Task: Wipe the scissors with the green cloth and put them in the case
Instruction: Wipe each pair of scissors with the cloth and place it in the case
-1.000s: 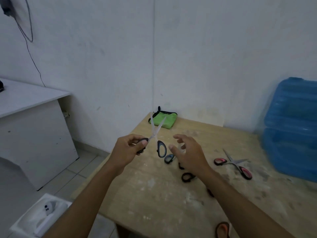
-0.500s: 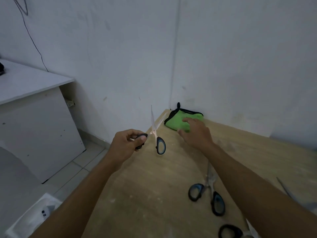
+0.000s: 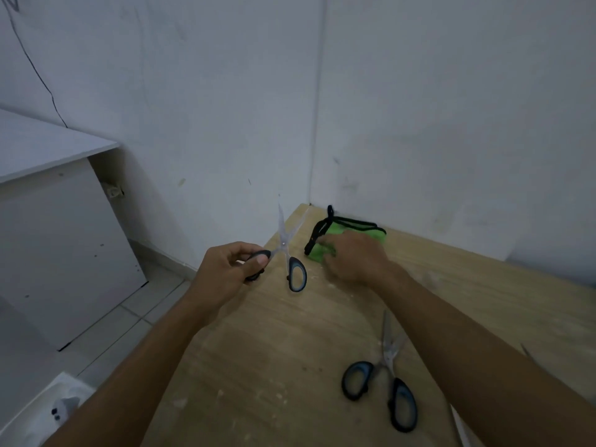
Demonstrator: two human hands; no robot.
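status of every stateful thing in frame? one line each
left hand: closed on one handle loop of the held scissors
held scissors: in the air, blades open, tips up
right hand: on the green cloth, grip unclear
green cloth: bunched at the table's far corner
second scissors: lying on the table, blades slightly open

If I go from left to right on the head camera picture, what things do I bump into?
White cabinet → left hand → black-handled scissors held open → right hand on the green cloth with black trim.
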